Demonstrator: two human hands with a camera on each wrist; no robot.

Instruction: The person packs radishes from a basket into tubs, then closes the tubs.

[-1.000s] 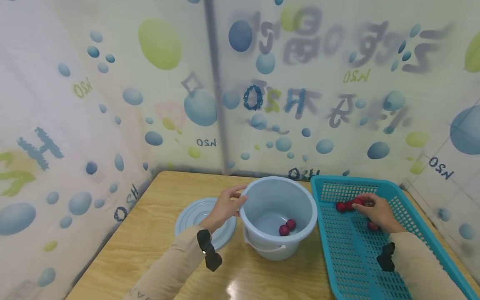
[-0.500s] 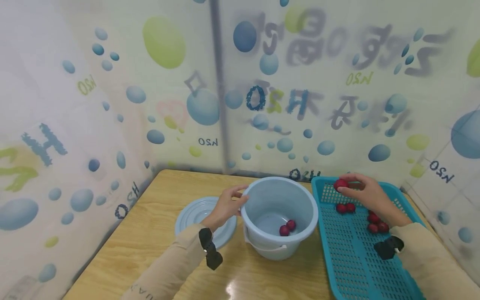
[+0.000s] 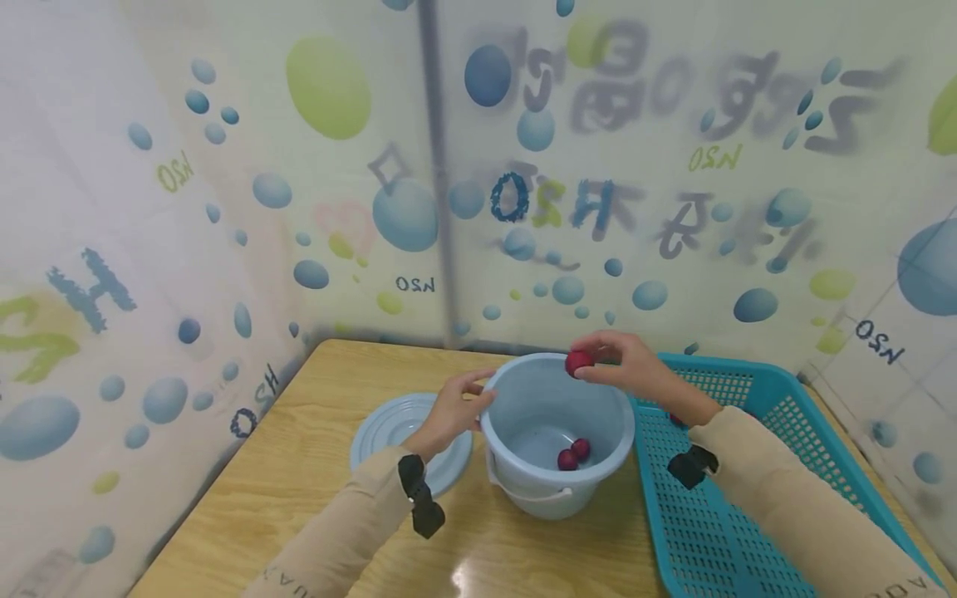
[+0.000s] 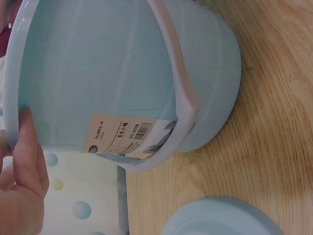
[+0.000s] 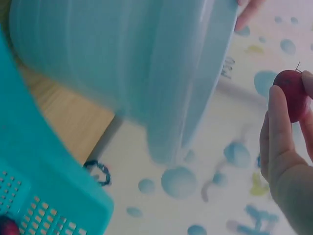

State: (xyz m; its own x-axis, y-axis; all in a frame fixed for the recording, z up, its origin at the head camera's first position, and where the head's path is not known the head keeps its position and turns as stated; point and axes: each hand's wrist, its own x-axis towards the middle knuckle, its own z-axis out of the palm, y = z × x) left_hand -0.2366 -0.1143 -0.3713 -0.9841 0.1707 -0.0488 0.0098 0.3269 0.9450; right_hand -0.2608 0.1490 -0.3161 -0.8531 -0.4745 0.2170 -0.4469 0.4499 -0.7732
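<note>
A pale blue bucket (image 3: pixel 531 494) stands upright on the table, with two round dark red fruits (image 3: pixel 568 458) on its bottom. At the bucket's left rim, my left hand (image 3: pixel 452 411) grips the edge; in the left wrist view its fingers (image 4: pixel 29 161) lie against the outer side of the rim. Over the bucket's back right rim, my right hand (image 3: pixel 624 365) pinches another round dark red fruit (image 3: pixel 579 364) between thumb and fingertips. A thin stem-like thread stands out from that fruit (image 5: pixel 292 93) in the right wrist view.
A turquoise perforated basket (image 3: pixel 792 399) stands right of the bucket, its contents mostly behind my right arm. One red fruit (image 5: pixel 9 226) shows in it. The round blue lid (image 3: pixel 374 436) lies left of the bucket. A patterned wall (image 3: pixel 359 316) borders the table's back.
My right hand has picked a red fruit from the basket, lifted it and carried it left to above the bucket's rim. My left hand has stayed at the bucket's rim.
</note>
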